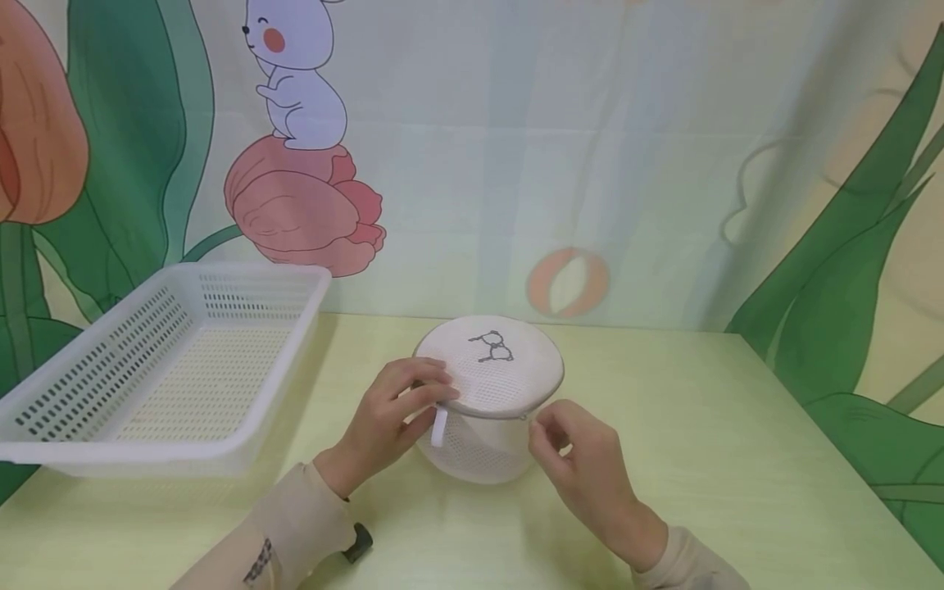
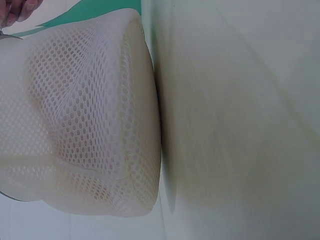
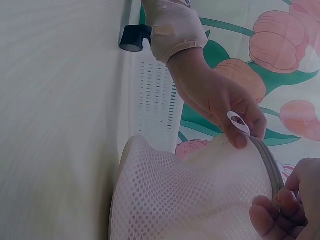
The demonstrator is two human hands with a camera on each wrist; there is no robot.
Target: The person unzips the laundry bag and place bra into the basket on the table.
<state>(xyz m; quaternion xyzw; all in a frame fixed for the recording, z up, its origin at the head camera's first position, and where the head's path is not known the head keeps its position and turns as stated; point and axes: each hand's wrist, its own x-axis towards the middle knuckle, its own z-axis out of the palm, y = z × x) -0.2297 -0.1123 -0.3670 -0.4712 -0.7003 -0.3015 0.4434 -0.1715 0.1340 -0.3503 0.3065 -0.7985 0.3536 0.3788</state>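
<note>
A white mesh laundry bag [image 1: 475, 451] stands upright on the table, its round top printed with a grey glasses-like outline. My left hand [image 1: 394, 410] grips the bag's left rim, fingers on top and thumb below, beside a small white loop [image 3: 238, 121]. At the front right of the rim, my right hand [image 1: 586, 459] pinches the zipper pull with thumb and forefinger. A grey zipper [image 3: 270, 162] runs along the rim between both hands in the right wrist view. The left wrist view has the bag's mesh side [image 2: 85, 100] close up, with some fingers at the top left corner.
A white slotted plastic basket [image 1: 276, 393] stands at the left of the pale table [image 1: 664, 410]. Behind the table hangs a printed cloth [image 1: 457, 164] with tulips and a rabbit. A dark camera mount [image 1: 359, 543] is on my left wrist.
</note>
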